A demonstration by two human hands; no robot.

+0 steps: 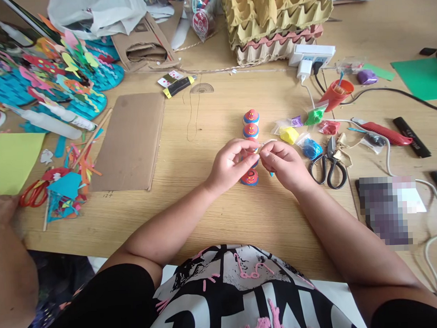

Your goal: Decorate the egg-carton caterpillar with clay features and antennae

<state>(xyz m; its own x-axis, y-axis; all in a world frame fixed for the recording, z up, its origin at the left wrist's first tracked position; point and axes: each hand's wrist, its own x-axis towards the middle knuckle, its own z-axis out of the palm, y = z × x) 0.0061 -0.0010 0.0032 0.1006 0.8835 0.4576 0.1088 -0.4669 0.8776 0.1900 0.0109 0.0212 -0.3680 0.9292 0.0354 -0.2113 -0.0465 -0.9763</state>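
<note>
My left hand (233, 167) and my right hand (283, 164) meet above the table, thumbs and forefingers pinched together. Whatever sits between the fingertips is too small to make out. A thin blue tip (272, 174) shows just under my right hand. Beneath and behind my left hand runs a row of several small red clay figures with blue rims and yellow smiling faces. The far figure (251, 117) and the second figure (251, 131) show well, the near figure (249, 177) peeks out below my palm, and the middle ones are partly covered.
Right of my hands lie blue clay (312, 148), yellow clay (289, 135), green clay (314, 115) and black-handled scissors (328, 167). A cardboard sheet (130, 141) and paper scraps (67, 188) are to the left. Egg trays (274, 25) stand behind. Another person's arm (10, 267) rests at far left.
</note>
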